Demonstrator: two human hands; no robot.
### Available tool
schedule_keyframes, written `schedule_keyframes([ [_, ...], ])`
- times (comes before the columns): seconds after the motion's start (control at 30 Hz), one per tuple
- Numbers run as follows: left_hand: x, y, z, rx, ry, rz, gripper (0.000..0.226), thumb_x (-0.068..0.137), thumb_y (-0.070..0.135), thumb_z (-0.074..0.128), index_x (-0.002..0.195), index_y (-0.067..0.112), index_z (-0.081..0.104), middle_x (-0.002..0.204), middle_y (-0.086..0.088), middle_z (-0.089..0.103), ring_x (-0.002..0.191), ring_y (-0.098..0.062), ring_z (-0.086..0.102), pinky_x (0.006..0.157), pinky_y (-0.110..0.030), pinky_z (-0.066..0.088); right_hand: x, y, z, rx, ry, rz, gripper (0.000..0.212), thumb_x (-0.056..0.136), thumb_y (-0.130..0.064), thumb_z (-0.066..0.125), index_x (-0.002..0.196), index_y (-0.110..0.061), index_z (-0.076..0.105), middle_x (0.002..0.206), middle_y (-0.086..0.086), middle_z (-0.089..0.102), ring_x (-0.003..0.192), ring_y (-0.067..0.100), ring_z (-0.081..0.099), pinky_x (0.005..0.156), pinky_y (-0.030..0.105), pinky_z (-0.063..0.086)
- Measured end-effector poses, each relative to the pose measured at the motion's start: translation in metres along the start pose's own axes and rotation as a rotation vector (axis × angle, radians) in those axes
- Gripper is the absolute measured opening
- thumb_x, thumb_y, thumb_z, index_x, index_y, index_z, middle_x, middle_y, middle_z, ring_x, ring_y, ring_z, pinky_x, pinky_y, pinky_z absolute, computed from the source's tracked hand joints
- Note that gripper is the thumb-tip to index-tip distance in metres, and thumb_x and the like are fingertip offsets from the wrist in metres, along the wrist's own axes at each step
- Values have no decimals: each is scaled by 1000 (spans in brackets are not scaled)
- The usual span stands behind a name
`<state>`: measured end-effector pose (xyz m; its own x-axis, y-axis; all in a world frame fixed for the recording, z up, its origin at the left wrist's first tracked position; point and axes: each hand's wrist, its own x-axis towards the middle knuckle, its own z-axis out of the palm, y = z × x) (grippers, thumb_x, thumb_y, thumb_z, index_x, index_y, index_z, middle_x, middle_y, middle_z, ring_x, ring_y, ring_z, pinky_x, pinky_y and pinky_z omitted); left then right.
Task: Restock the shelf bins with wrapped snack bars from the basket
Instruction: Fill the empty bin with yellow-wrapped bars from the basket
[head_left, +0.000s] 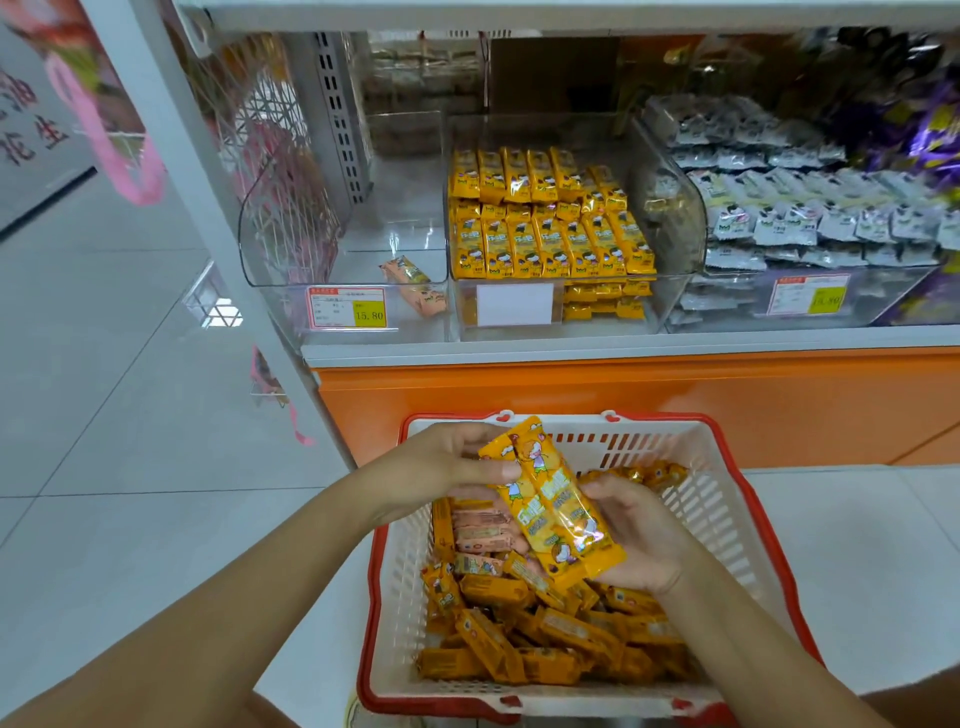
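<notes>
**Square up the 2 bars, then face them into the matching bin**

The shelf runs above and beyond the basket. Straight beyond the basket sits the yellow bin, already packed in neat rows w/ fronts up. Beyond the basket and to its left is the near-empty bin, holding 1 pink bar. The basket's lower half is heaped w/ loose yellow bars; a few pink bars lie at its left side.

Over the basket's middle, both hands hold the 2 yellow bars side by side, printed faces up. The left hand pinches their upper ends w/ thumb on top. The right hand cups the lower ends, fingers curled underneath.

Judgement — this is the sort-and-align step before shelving. To do it well:
- Keep the 2 edges flush so they go in as 1 unit.
- Hold by the ends, not the middles; the wrappers prob. crease easily.
- Match colour to bin — yellow goes straight ahead, pink to the left one.
- Lay them in line w/ the existing rows, prob. where the stack sits lower.
</notes>
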<state>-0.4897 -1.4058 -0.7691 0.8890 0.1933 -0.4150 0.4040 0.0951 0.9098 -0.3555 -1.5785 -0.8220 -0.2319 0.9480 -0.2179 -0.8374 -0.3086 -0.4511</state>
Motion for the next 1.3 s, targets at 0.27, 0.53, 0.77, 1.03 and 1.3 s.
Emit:
schedule_keyframes([
  [0.27, 3, 24, 3, -30, -5, -33, 19, 81, 19, 67, 99, 12, 70, 98, -3, 73, 93, -12, 67, 73, -20, 55, -2, -5, 21, 42, 167, -89, 51, 82, -17, 66, 126, 6, 55, 115, 30, 56, 100, 40, 59, 87, 46, 46],
  [0.53, 10, 68, 4, -43, 127, 37, 31, 75, 29, 72, 96, 5, 72, 98, -12, 73, 90, -19, 67, 69, -24, 57, -9, -41, 45, -38, 197, -195, 59, 76, -30, 78, 123, 2, 62, 122, 27, 60, 104, 35, 62, 91, 39, 46],
  [0.77, 19, 109, -12, -196, 421, 209, 34, 79, 29, 73, 101, 3, 71, 89, -8, 75, 75, -14, 72, 63, -25, 59, -21, -85, 82, -1300, 813, -851, 63, 62, -66, 73, 120, -46, 58, 130, -20, 55, 118, -3, 53, 92, 15, 43],
  [1.03, 20, 124, -15, -262, 537, 320, 37, 80, 36, 70, 100, 6, 71, 84, -4, 75, 74, -12, 72, 57, -19, 56, 20, -104, 93, -2026, 935, -1052, 57, 76, -36, 70, 130, -26, 55, 123, -4, 55, 113, 10, 49, 92, 15, 36],
  [1.3, 23, 112, -42, 414, 1029, 531, 56, 91, 26, 61, 142, 12, 41, 121, -8, 62, 87, 0, 55, 89, -23, 40, 46, -150, 83, -1752, 1281, -1004, 55, 85, -39, 69, 136, -29, 52, 117, 1, 59, 107, 21, 53, 88, 38, 48],
])
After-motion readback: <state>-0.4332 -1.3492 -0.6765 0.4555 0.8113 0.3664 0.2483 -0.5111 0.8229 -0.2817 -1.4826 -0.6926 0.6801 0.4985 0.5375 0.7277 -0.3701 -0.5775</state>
